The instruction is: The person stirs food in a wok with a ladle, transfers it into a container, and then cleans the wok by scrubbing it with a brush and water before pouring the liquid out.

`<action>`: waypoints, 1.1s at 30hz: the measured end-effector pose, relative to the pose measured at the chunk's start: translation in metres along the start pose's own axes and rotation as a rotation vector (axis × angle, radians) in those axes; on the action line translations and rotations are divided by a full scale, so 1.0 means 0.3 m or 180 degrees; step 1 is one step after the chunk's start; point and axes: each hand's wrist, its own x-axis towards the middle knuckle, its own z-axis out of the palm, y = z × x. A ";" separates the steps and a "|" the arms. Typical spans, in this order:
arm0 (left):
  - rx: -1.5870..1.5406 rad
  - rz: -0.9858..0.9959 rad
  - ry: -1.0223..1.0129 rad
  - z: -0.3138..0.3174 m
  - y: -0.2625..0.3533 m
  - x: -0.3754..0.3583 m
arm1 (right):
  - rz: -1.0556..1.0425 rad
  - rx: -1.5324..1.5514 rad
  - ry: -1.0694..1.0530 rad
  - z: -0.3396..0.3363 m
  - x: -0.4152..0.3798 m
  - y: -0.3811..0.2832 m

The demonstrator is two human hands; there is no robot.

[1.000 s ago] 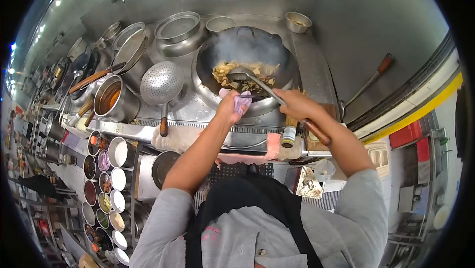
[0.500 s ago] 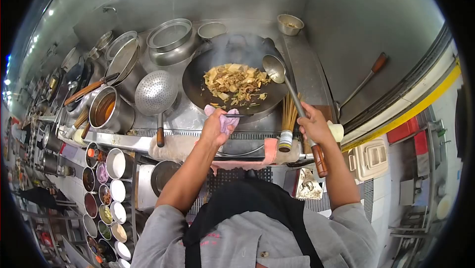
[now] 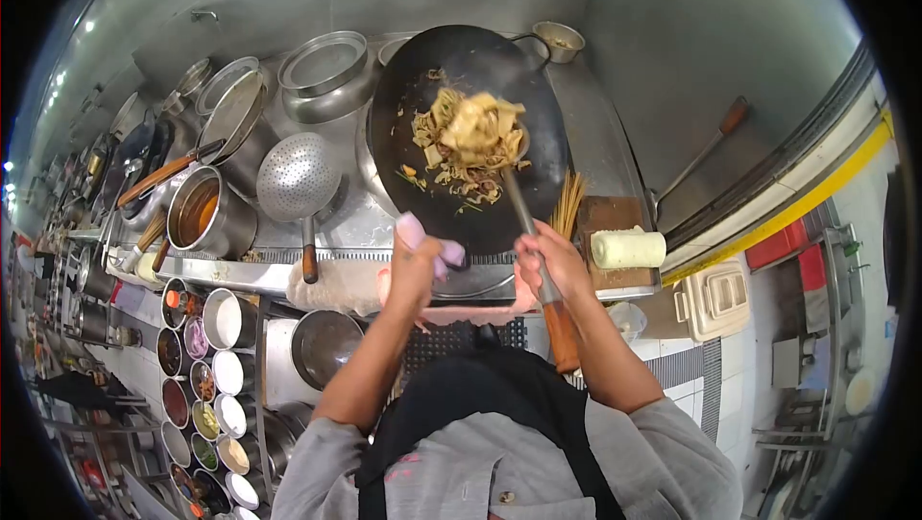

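Note:
My left hand (image 3: 411,275) is closed around a lilac cloth (image 3: 413,232) at the near handle of a large black wok (image 3: 526,64). The wok is tilted, its far side raised off the stove. Stir-fried food with pale slices (image 3: 473,126) is tumbling inside, part of it blurred by motion. In my right hand (image 3: 559,263) is a long metal ladle (image 3: 520,201) with a wooden grip (image 3: 558,328). The ladle's bowl is in the wok at the food's right edge, mostly hidden by the food.
Left of the wok lie a perforated strainer (image 3: 299,177) and a pot of brown liquid (image 3: 230,227). Seasoning containers (image 3: 229,318) stand lower left. Bamboo sticks (image 3: 568,205) and a pale roll (image 3: 628,248) are on the right, near a metal wall.
The wok has risen and tilted, and the food has been tossed and gathered. The ladle has moved left into the food, and my right hand has shifted left with it.

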 end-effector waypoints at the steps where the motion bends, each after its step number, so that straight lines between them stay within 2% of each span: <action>1: -0.0104 -0.0276 0.0054 -0.016 0.011 0.028 | 0.0131 0.0000 -0.0143 -0.006 0.015 -0.004; 4: -0.0747 -0.0857 -0.0061 -0.085 0.019 0.047 | 0.0397 0.0959 -0.0074 -0.030 0.047 0.023; 5: -0.1014 -0.1027 -0.0155 -0.098 0.012 0.049 | 0.0539 0.1071 -0.0235 -0.066 0.053 0.033; 8: -0.1617 -0.1316 -0.0259 -0.112 -0.046 0.021 | 0.0614 0.1374 -0.0460 -0.098 0.036 0.044; 9: -0.1430 -0.1096 -0.0243 -0.106 -0.061 0.001 | 0.0605 0.1382 -0.0645 -0.103 0.027 0.042; 12: -0.1436 -0.1076 0.0031 -0.099 -0.071 -0.012 | 0.0492 0.0551 0.0055 -0.089 -0.038 0.030; 13: -0.1448 -0.1134 0.0110 -0.111 -0.077 -0.011 | 0.0438 0.0416 0.0067 -0.120 -0.051 0.052; 16: -0.1278 -0.1143 0.0272 -0.097 -0.062 -0.041 | 0.0819 -0.0368 0.0393 -0.261 -0.079 0.133; 18: -0.1278 -0.1177 0.0324 -0.102 -0.069 -0.047 | 0.1024 -0.0602 0.0184 -0.433 -0.105 0.258; 20: -0.1266 -0.1169 0.0298 -0.102 -0.085 -0.043 | 0.1170 -0.3981 -0.0706 -0.526 -0.081 0.379; 23: -0.1194 -0.1201 0.0234 -0.105 -0.097 -0.035 | -0.2005 -0.6116 -0.0322 -0.744 -0.010 0.645; 30: -0.1305 -0.1372 -0.0067 -0.132 -0.077 -0.031 | -0.0560 -0.5471 0.0139 -0.942 0.067 0.832; 31: -0.1222 -0.1370 0.0109 -0.115 -0.056 -0.044 | -0.0507 -0.5561 0.0140 -0.984 0.098 0.868; 33: -0.1224 -0.1407 0.0058 -0.131 -0.077 -0.038 | -0.0374 -0.5734 0.0149 -1.048 0.156 0.940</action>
